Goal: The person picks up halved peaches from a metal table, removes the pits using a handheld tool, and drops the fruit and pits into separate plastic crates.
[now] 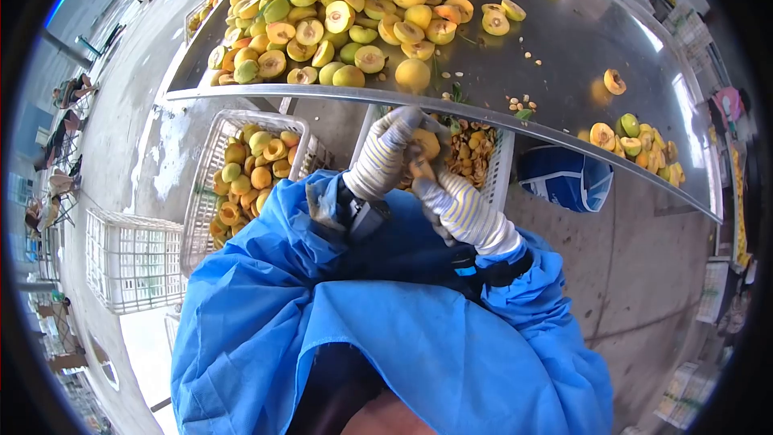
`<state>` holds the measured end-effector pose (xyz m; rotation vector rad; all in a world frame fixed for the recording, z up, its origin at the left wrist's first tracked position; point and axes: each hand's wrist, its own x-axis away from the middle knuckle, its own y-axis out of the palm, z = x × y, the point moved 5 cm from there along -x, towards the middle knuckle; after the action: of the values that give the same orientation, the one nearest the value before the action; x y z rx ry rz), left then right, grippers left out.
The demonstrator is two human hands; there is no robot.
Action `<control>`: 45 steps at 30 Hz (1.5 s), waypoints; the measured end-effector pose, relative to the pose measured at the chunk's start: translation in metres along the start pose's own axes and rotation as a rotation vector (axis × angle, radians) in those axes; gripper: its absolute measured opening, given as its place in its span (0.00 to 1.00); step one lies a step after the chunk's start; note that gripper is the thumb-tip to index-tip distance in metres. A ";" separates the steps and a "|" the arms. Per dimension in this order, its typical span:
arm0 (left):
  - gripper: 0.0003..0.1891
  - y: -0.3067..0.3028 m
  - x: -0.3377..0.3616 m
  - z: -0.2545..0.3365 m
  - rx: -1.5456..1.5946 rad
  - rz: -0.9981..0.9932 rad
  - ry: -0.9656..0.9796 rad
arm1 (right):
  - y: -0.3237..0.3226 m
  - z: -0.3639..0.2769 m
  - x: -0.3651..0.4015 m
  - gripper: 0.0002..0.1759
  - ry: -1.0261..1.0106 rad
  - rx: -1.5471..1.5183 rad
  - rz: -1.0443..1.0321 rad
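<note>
— Blue sleeves (338, 306) fill the bottom of the view, closest of all. What sits above them?
— One yellow fruit (427, 145), gripped between two striped gloves. The left hand (385, 157) wraps it from the left and above, fingers closed round it. The right hand (463, 211) is clenched on its lower side, fingers curled tight against it.
— Anything else in that right fist?
— Cannot tell (the glove covers too much).
— And beneath the hands?
— A white crate (499, 165) of brownish-yellow pieces, directly under the fruit. Just beyond runs the edge of a steel table (564, 56), its left half heaped with a pile of halved fruit (346, 8), with loose pits (522, 102) and a few halves scattered on the bare metal.
— The room?
— Concrete floor (636, 258). A second crate (250, 165), full of yellow fruit, stands left of the hands, with an empty crate (133, 262) farther left. A blue container (564, 181) sits under the table on the right. Seated people (68, 97) are well apart, far left.
</note>
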<state>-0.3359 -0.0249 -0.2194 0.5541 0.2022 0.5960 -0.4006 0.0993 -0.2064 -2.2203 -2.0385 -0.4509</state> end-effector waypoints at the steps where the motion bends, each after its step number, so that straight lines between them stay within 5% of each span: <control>1: 0.26 -0.001 -0.001 -0.003 0.019 -0.006 -0.047 | -0.001 0.005 0.001 0.21 0.035 -0.013 -0.006; 7: 0.23 -0.005 -0.012 -0.011 0.174 -0.078 -0.160 | 0.006 0.007 0.009 0.25 0.233 -0.499 -0.153; 11: 0.21 0.010 -0.008 -0.009 0.434 -0.171 -0.231 | 0.014 0.011 0.007 0.25 0.194 -0.719 -0.375; 15: 0.22 0.011 -0.008 -0.003 0.529 -0.080 -0.203 | 0.009 0.002 0.009 0.27 0.143 -0.722 -0.278; 17: 0.23 -0.006 -0.019 0.000 0.455 0.049 -0.007 | -0.014 -0.008 0.016 0.28 0.012 -0.595 -0.084; 19: 0.25 -0.016 -0.016 0.007 0.463 0.036 -0.053 | -0.043 -0.015 0.023 0.31 -0.010 -0.380 0.018; 21: 0.26 -0.022 -0.012 0.010 0.449 0.120 -0.064 | -0.075 0.003 0.008 0.36 -0.225 0.482 0.307; 22: 0.25 -0.024 -0.007 0.015 0.369 0.157 -0.083 | -0.080 0.004 0.004 0.39 -0.259 0.901 0.482; 25: 0.23 -0.042 0.010 0.045 -0.231 0.185 0.121 | -0.076 0.005 0.009 0.29 -0.164 0.998 0.457; 26: 0.19 -0.045 0.024 0.053 -0.187 0.272 0.079 | -0.072 -0.002 0.011 0.29 -0.128 1.008 0.440; 29: 0.12 -0.074 0.074 0.109 -1.638 0.352 0.199 | -0.069 -0.004 0.015 0.30 -0.097 0.982 0.367; 31: 0.18 -0.114 0.090 0.131 -1.941 0.433 -0.149 | -0.067 -0.006 0.012 0.31 -0.080 1.000 0.359; 33: 0.20 -0.115 0.101 0.158 -2.292 0.672 0.228 | -0.067 -0.007 0.011 0.31 -0.062 1.042 0.370; 37: 0.19 -0.130 0.031 0.178 -1.778 0.640 0.343 | -0.064 0.000 0.002 0.34 -0.187 0.952 0.360; 41: 0.22 -0.139 -0.083 0.166 -1.727 0.450 0.461 | -0.051 -0.010 0.002 0.43 -0.075 0.967 0.276; 45: 0.35 -0.134 -0.149 0.163 -1.800 0.583 0.044 | -0.054 -0.001 0.000 0.46 -0.073 1.016 0.290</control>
<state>-0.3386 -0.2746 -0.1536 -1.1921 -0.4872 1.0788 -0.4536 0.1050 -0.2124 -1.7862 -1.3951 0.5797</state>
